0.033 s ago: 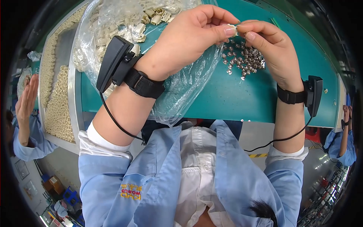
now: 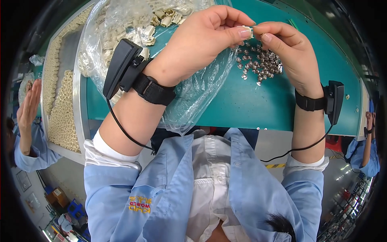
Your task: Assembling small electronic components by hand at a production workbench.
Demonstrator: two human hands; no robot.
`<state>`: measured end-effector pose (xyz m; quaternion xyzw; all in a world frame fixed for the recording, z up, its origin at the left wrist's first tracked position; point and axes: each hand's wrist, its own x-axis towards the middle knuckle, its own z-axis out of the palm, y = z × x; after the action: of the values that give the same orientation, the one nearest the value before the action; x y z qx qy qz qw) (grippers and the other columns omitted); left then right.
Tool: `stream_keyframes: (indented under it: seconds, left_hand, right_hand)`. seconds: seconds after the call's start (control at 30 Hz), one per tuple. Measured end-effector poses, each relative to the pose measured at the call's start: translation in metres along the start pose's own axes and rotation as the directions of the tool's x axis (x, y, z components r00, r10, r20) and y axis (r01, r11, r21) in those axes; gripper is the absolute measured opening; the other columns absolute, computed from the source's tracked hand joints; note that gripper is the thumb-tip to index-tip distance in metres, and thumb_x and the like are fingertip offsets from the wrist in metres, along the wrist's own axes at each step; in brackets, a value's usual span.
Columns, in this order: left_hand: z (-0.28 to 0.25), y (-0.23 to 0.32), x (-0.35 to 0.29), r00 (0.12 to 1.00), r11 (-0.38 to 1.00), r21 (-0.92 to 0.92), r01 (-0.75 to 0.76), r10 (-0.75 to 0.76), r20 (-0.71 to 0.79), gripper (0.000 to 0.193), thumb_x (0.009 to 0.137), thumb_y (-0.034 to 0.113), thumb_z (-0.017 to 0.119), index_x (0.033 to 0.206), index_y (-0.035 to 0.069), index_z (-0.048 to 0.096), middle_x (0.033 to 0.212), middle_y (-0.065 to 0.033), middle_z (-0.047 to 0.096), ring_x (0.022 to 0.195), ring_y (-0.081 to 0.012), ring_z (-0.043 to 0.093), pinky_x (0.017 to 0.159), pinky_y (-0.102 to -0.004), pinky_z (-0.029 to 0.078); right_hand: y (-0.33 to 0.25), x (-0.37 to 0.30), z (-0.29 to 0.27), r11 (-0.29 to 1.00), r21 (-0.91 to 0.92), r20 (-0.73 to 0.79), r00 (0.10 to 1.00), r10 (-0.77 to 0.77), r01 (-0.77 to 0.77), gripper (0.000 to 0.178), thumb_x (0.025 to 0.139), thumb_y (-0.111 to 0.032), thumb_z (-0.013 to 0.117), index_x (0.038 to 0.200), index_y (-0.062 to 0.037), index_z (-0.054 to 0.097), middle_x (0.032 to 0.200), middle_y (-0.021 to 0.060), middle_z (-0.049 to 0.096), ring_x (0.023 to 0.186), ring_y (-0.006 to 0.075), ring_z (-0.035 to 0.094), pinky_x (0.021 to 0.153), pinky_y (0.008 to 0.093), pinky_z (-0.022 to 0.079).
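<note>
My left hand pinches a small cream plastic housing between thumb and fingers, above the green work surface. Thumb and forefinger of my right hand are closed right beside the housing; whatever they grip is too small to make out. Below both hands lies a loose pile of small shiny metal parts. A clear plastic bag spreads under my left forearm, with many cream plastic housings in and around its mouth.
To the left, a metal-edged tray holds dense rows of cream parts. A co-worker's hand is raised beyond it. Another person's arm shows at far right. A green stick-like thing lies at the back. Cables run from both my wrist straps.
</note>
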<state>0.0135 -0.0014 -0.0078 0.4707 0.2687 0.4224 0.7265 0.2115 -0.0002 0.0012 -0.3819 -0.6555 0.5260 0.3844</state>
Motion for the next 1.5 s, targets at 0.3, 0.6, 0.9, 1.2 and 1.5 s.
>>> stream_keyframes:
  seconds: [0.3, 0.6, 0.9, 1.2, 1.5]
  left_hand:
    - [-0.001, -0.001, 0.001, 1.0, 1.0, 0.021, -0.013, 0.013, 0.002, 0.015, 0.085, 0.002, 0.054, 0.099, 0.0, 0.05, 0.089, -0.0028, 0.055, 0.081, -0.0072, 0.052, 0.073, -0.019, 0.044]
    - [-0.005, -0.006, 0.001, 0.966, 0.936, 0.241, -0.257, 0.245, 0.082, 0.016, 0.084, 0.011, 0.057, 0.096, 0.001, 0.053, 0.09, -0.0052, 0.059, 0.081, -0.0104, 0.056, 0.073, -0.0223, 0.046]
    - [-0.024, -0.022, 0.026, 0.615, 0.645, 0.137, -0.752, 0.61, 0.5, 0.013, 0.082, -0.001, 0.057, 0.092, 0.002, 0.048, 0.088, -0.0034, 0.055, 0.081, -0.0082, 0.053, 0.073, -0.0193, 0.044]
    - [0.0, -0.001, 0.004, 0.911, 0.932, -0.192, -0.307, 0.346, 0.223, 0.012, 0.083, 0.002, 0.056, 0.093, 0.003, 0.049, 0.089, -0.005, 0.056, 0.081, -0.0106, 0.055, 0.074, -0.0227, 0.045]
    - [-0.011, 0.007, 0.001, 0.928, 0.918, -0.36, -0.163, 0.266, 0.26, 0.012, 0.088, 0.015, 0.051, 0.099, 0.01, 0.054, 0.101, -0.0074, 0.056, 0.08, -0.0162, 0.053, 0.072, -0.0276, 0.044]
  right_hand:
    - [-0.007, 0.0, 0.012, 1.0, -0.013, -0.073, 0.997, 0.021, -0.022, 0.012, 0.083, -0.009, 0.058, 0.094, -0.0028, 0.057, 0.086, 0.0005, 0.058, 0.077, 0.0059, 0.052, 0.068, 0.018, 0.041]
    - [-0.009, 0.0, 0.016, 0.991, 0.101, 0.013, 0.996, 0.087, -0.087, 0.011, 0.084, -0.012, 0.058, 0.091, -0.0049, 0.054, 0.081, -0.0015, 0.054, 0.072, 0.0049, 0.048, 0.066, 0.0167, 0.039]
    - [-0.006, -0.002, 0.019, 0.933, 0.341, 0.114, 0.99, 0.083, -0.117, 0.015, 0.084, -0.017, 0.058, 0.092, -0.0067, 0.051, 0.081, -0.0025, 0.05, 0.071, 0.0047, 0.046, 0.064, 0.0169, 0.038]
    - [-0.005, 0.003, -0.006, 0.992, -0.119, -0.039, 0.998, -0.057, 0.052, 0.023, 0.085, -0.024, 0.058, 0.095, -0.0047, 0.053, 0.082, -0.0018, 0.051, 0.073, 0.0057, 0.046, 0.065, 0.0173, 0.037]
    - [0.016, 0.002, -0.079, 0.39, -0.815, -0.524, 0.833, -0.178, -0.429, 0.031, 0.08, -0.024, 0.06, 0.103, -0.0033, 0.056, 0.086, 0.0052, 0.058, 0.076, 0.016, 0.054, 0.068, 0.0295, 0.044]
